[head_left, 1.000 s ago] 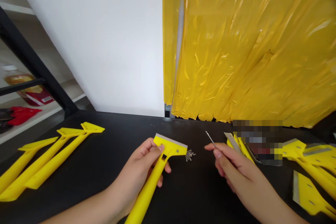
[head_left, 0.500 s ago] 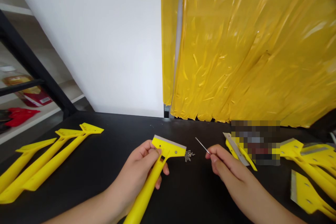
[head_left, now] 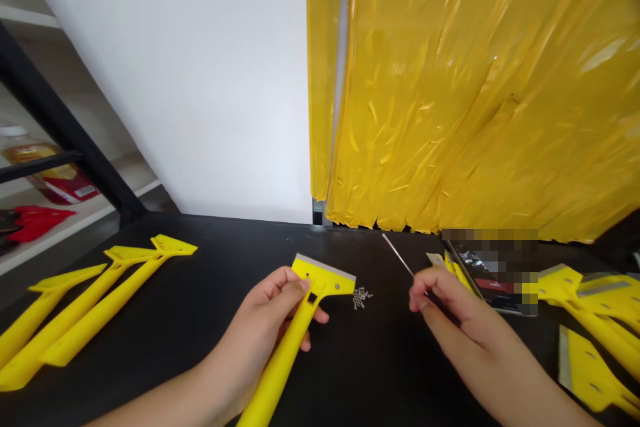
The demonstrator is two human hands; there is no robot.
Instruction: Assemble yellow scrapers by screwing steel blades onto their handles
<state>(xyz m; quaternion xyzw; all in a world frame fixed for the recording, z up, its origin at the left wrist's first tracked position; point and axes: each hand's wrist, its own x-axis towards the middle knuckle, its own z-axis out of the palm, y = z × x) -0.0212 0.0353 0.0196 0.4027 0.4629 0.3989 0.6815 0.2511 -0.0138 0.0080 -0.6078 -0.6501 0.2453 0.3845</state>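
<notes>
"What's at the left?"
"Three scrapers [head_left: 106, 310] on the bench [head_left: 380, 373]. Then the left hand [head_left: 260, 320], closed round the neck of a held scraper [head_left: 325, 278], thumb on top by a small hole."
"How does that one lie?"
"Handle toward the near left, blade at the far end. Just right of its head are small screws [head_left: 361, 295], between the two hands but nearer the left."
"And the thin tool [head_left: 398, 255]?"
"Pinched in the right hand [head_left: 457, 320], fingers curled in. It slants to the far left, its tip beyond the screws and apart from the held scraper."
"Any change from the last frame?"
"The tip has risen to the far right, away from the blade. The right hand has shifted slightly right; the left has barely moved."
</notes>
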